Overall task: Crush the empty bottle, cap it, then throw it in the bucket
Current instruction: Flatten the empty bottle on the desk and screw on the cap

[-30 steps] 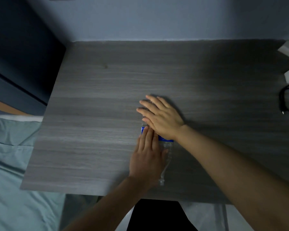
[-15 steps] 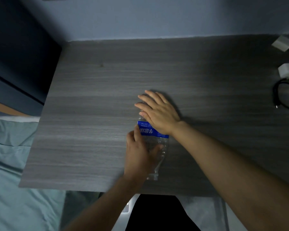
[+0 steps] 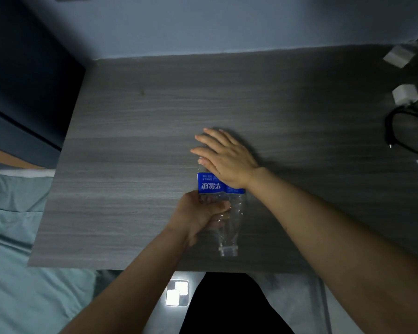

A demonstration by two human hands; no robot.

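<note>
A clear plastic bottle [image 3: 232, 220] with a blue label lies flat on the grey wooden table [image 3: 130, 141], its open neck pointing toward me near the front edge. No cap is on it and I see no cap anywhere. My right hand [image 3: 225, 157] lies flat, fingers spread, pressing down on the bottle's far end above the label. My left hand [image 3: 200, 213] is curled around the bottle's clear lower body just below the label. No bucket is in view.
A black cable loop [image 3: 405, 131] and two small white blocks [image 3: 404, 94] lie at the table's right edge. A dark cabinet [image 3: 22, 80] stands at the left. Pale green bedding [image 3: 15, 237] lies below left. A lit phone screen [image 3: 177, 292] rests on my lap.
My left hand was lying flat on the bottle beside the right one; it has slid back toward me and curled around the lower body, uncovering the blue label. The right hand stays pressed flat.
</note>
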